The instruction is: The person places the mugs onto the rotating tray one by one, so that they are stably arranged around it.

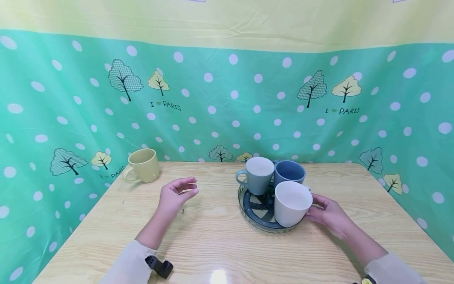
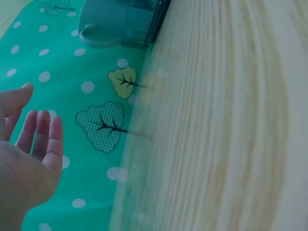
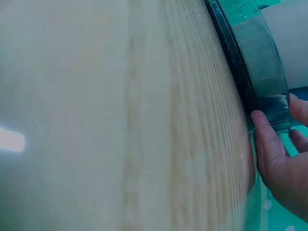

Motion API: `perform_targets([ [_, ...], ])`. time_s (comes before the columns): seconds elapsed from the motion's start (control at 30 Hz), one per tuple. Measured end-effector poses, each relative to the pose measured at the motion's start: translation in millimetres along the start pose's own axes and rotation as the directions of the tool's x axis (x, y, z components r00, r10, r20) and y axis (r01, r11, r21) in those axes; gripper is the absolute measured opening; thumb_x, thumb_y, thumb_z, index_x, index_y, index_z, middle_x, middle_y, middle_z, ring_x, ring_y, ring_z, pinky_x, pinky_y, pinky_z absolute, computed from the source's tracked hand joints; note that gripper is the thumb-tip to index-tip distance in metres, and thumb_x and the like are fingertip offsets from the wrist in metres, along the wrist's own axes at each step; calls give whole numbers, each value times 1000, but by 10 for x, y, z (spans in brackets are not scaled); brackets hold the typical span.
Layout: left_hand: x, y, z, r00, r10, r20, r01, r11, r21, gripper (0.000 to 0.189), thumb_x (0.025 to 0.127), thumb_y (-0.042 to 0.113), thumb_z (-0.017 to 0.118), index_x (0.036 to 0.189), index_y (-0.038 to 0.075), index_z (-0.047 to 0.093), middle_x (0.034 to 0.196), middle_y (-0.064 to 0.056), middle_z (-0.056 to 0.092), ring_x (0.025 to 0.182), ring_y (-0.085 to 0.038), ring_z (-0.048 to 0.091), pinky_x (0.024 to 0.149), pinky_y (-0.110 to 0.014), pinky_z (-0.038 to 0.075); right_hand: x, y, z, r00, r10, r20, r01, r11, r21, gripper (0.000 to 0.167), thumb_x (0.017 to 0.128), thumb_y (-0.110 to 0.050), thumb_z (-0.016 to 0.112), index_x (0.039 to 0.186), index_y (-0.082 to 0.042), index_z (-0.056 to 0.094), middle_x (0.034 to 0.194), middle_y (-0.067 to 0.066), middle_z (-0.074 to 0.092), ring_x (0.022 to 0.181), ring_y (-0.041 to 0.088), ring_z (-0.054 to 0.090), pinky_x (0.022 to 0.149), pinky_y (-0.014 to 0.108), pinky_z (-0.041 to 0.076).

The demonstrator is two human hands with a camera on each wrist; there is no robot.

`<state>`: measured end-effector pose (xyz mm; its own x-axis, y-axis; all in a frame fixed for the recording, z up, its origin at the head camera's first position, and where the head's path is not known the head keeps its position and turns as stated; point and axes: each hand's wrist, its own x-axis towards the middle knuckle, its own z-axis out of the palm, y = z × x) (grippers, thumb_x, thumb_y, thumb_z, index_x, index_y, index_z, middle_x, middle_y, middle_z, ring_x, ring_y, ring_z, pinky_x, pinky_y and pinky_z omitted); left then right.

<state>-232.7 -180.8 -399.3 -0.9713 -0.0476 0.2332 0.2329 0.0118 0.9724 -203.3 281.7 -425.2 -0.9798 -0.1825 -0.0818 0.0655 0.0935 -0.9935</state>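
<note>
My right hand (image 1: 331, 217) is at the right side of a round clear-walled tray (image 1: 253, 225), its fingertips touching the wall. Fingers (image 3: 269, 137) lie low along the tray's base in the right wrist view. On the tray stand a white mug (image 1: 292, 205), a grey-blue mug (image 1: 260, 177) and a dark blue mug (image 1: 290, 171). The white mug is closest to my right hand and hides part of the dark blue one. My left hand (image 1: 173, 193) hovers over the table left of the tray, holding nothing, with fingers loosely bent and thumb apart.
A yellow mug (image 1: 143, 165) stands at the table's far left corner, its handle pointing left. The wood-grain table (image 1: 220, 248) backs onto a green dotted curtain (image 1: 227, 110). Black straps sit at both wrists.
</note>
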Motion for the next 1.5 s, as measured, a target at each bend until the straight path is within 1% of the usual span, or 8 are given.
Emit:
perform_targets([
  [0.23,-17,17,-175,995,47,-85,-48,999,-12,38,80,-2,77,115,-12,63,95,6,72,91,-10,67,85,-24,57,-1,14,-6,1000,3,-3,-3,1000,10,69,92,0,63,147,13,23,138,31,34,103,17,64,92,39,55],
  [0.4,-20,26,-278,983,85,-165,-84,996,11,34,80,-2,77,110,-12,64,92,7,72,88,-8,67,82,-22,57,-9,5,6,1000,4,4,-4,1000,24,69,92,1,62,147,14,22,139,31,33,103,17,64,92,39,55],
  [0.53,-31,39,-351,974,105,-202,-101,995,27,33,81,-2,77,109,-12,65,91,6,73,88,-8,68,82,-22,57,-20,-8,22,1000,10,1,-10,999,31,69,91,3,62,146,14,22,139,31,33,103,18,63,92,40,54],
  [0.83,-41,97,-501,962,93,-256,-89,996,27,36,78,-3,79,110,-10,65,97,2,70,89,-15,66,82,-21,57,-41,-35,50,1000,25,-6,-25,999,25,69,91,3,62,147,13,22,140,32,33,104,20,63,93,40,54],
  [1.03,-30,144,-587,949,115,-292,-111,993,29,34,78,-5,78,110,-4,66,100,-1,64,94,-18,61,80,-17,55,-43,-33,41,1000,24,-5,-24,999,32,70,90,2,63,147,13,22,137,30,35,104,20,63,93,40,54],
  [1.17,-27,145,-664,943,163,-291,-151,987,64,33,83,-5,73,115,-3,62,105,-2,60,101,-15,55,83,-14,53,-39,-28,36,1000,28,-8,-27,999,35,72,90,3,63,147,13,22,137,30,36,103,20,63,93,40,54],
  [1.33,-1,106,-786,926,240,-292,-205,968,148,37,86,-8,69,120,-6,57,111,-7,56,105,-20,50,86,-14,51,-33,-23,28,1000,24,-7,-23,999,37,72,89,4,63,147,14,21,137,31,34,103,20,63,93,40,54],
  [1.5,-1,92,-922,911,228,-343,-170,966,193,41,86,-4,70,125,-3,55,115,-1,54,109,-21,49,85,-12,50,-32,-29,29,1000,29,-4,-29,999,35,73,89,2,64,147,13,20,138,30,35,102,20,64,93,40,54],
])
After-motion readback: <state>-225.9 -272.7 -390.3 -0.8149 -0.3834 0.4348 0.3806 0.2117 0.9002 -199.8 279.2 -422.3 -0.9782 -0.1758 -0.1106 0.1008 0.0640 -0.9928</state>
